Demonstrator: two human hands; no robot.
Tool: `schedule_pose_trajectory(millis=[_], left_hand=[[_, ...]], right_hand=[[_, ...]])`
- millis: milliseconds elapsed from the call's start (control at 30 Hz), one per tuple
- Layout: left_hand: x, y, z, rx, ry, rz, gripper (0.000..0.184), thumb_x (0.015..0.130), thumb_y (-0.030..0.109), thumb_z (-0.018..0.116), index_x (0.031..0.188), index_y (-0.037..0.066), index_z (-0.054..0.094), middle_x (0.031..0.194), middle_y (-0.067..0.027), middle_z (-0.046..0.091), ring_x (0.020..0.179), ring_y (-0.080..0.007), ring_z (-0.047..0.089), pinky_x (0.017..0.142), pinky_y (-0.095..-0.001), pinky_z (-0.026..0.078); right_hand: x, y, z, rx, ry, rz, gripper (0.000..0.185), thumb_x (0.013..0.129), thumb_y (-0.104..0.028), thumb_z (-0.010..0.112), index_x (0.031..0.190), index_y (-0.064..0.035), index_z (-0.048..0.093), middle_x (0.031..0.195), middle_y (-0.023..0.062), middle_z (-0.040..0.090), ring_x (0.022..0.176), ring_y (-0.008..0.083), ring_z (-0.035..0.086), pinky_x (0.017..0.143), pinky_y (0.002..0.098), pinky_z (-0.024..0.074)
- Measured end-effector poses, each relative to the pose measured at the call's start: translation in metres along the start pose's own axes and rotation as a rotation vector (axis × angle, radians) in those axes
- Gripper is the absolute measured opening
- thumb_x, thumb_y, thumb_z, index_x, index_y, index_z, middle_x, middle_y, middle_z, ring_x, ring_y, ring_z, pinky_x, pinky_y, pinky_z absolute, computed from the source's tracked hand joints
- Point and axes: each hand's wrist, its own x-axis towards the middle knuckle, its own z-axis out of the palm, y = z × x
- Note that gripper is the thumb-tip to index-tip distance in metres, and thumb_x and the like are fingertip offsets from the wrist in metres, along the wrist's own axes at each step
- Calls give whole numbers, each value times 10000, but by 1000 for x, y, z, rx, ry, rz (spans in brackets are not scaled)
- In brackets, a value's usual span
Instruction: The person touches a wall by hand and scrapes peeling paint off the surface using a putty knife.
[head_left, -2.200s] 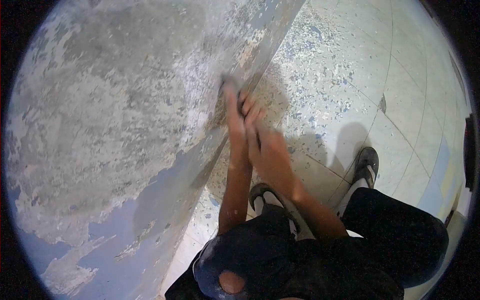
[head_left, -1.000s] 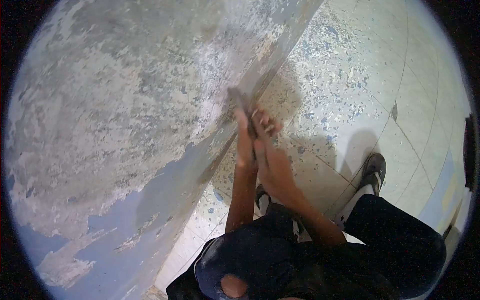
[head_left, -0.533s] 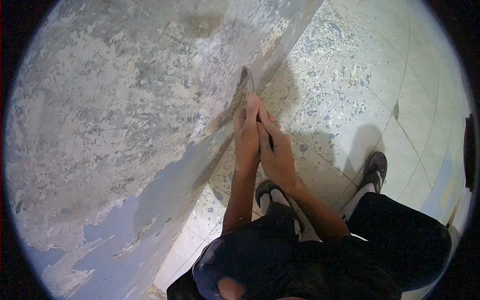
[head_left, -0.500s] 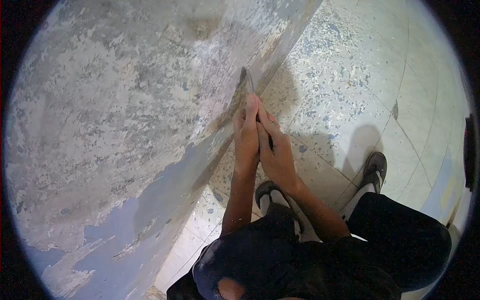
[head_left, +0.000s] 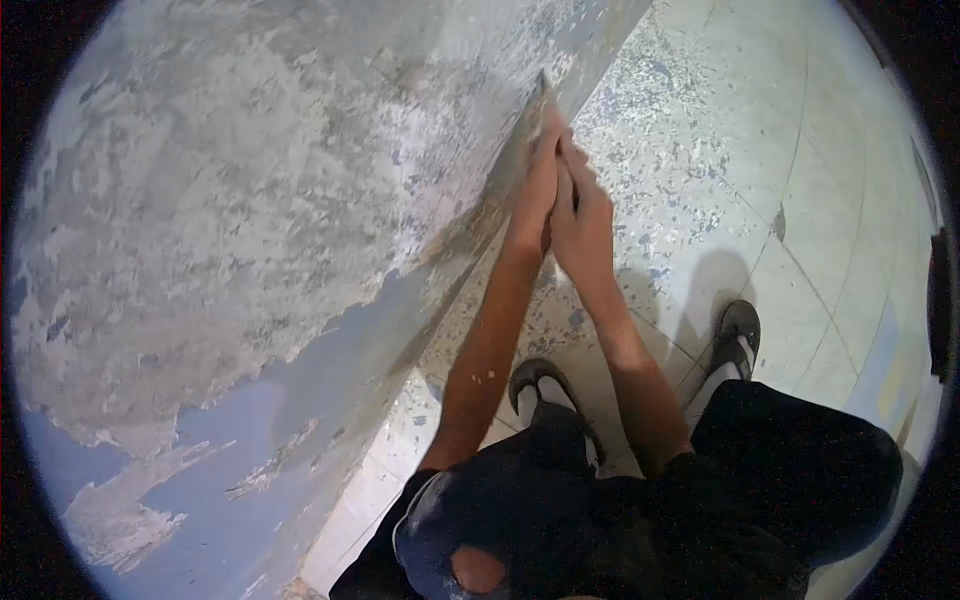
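Both bare left hand and right hand clasp a slim grey blade-like tool, long axis pointing forward. Peeling blue paint edges the rough, mottled grey wall.

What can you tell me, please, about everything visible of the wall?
The wall looks like painted plaster, flaked to mottled grey and white, with ragged-edged blue paint toward the picture's bottom. It stands on the left, meeting the tiled floor. The tip of a slim tool appears to touch it near its lower edge.
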Motion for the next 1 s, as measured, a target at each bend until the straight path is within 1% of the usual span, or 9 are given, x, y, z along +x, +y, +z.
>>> schedule_pose_trajectory(millis=[133,200,267,400,467,533,667,800,1000], left_hand=[[-31,-93,-52,359,280,383,500,912,467,414,1171,47,497,968,-84,547,813,-143,505,684,-289,442],[-88,-78,-67,-236,364,-36,520,916,497,382,1162,50,482,950,-88,555,765,-151,515,634,-266,446],[-102,-88,-106,-811,-378,170,525,917,513,367,1142,56,490,968,-91,555,739,-158,526,604,-247,452],[-91,-77,-110,-662,-458,202,532,912,526,369,1145,62,483,990,-65,546,738,-135,526,590,-241,456],[-90,-43,-73,-178,303,-93,526,910,522,386,1157,65,471,997,-33,536,776,-122,534,630,-246,460],[-57,-24,-40,-265,417,35,466,910,466,436,1045,27,516,681,5,492,582,-112,492,485,-229,404],[9,3,-19,176,19,233,415,921,421,440,1032,36,549,713,6,473,639,-92,431,550,-245,379],[14,-4,8,-63,57,121,374,922,410,442,988,60,554,690,11,444,629,-93,421,561,-250,376],[-62,-58,-35,-277,350,-77,442,914,470,429,1076,64,495,901,-7,501,673,-102,468,559,-242,419]], right_hand=[[-67,-11,-18,-101,-398,223,324,853,-116,484,1159,-16,525,913,248,607,750,409,599,669,458,476],[-112,-14,-17,-251,-620,258,371,809,-140,549,1156,-14,509,748,219,596,610,392,572,551,467,457],[-134,-24,-13,-134,-673,133,417,800,-165,570,1170,0,471,667,213,562,580,390,560,528,458,450],[-133,-26,-1,-97,-609,183,406,807,-158,553,1163,12,454,672,210,567,579,391,560,536,470,448],[-114,-24,2,-131,-521,194,335,814,-151,543,1106,10,506,687,223,563,588,397,557,541,476,438],[-81,-19,10,-50,-374,225,278,821,-126,522,1059,16,537,694,229,558,610,406,553,547,480,427],[-5,-3,16,81,-52,114,271,890,-62,449,1123,52,527,1003,290,564,883,385,587,732,372,466],[15,15,1,-40,-7,-39,321,891,-118,454,1188,-8,502,1046,283,536,783,421,574,633,436,464],[-76,-5,-24,-55,-464,241,245,848,-121,501,1069,-38,569,682,235,575,640,405,572,594,474,447]])
